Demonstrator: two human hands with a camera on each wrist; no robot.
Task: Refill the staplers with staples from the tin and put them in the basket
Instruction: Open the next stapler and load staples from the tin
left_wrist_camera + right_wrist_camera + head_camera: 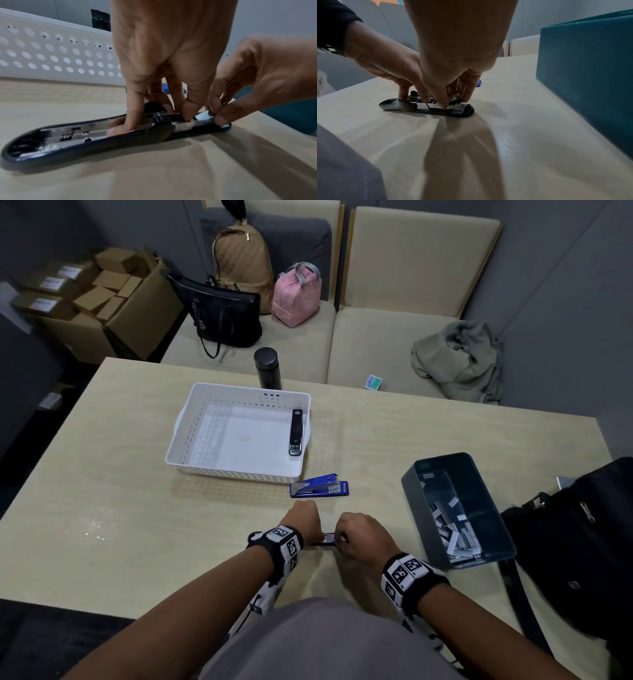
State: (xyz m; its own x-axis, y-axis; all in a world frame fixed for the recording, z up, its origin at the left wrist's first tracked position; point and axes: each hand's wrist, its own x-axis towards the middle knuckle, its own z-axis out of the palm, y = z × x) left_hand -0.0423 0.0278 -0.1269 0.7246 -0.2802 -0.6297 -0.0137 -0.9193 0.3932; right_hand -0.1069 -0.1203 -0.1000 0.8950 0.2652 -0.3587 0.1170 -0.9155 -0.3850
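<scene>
Blue stapler (pixel 319 485) between hands and basket (pixel 236 470).

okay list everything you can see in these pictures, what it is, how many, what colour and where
stapler: 1, black, opened flat on the table under both hands
staple strip: 1, silver, pinched over the open stapler
stapler: 1, black, inside the basket at its right side
stapler: 1, blue, on the table just in front of the basket
basket: 1, white
tin: 1, teal, right, loose staples inside
flask: 1, black, behind the basket
table: 1, pale wood
bags: 5; three plus a grey garment on the bench, one at right
left hand: steadies the open stapler
right hand: pinches the staple strip
</scene>
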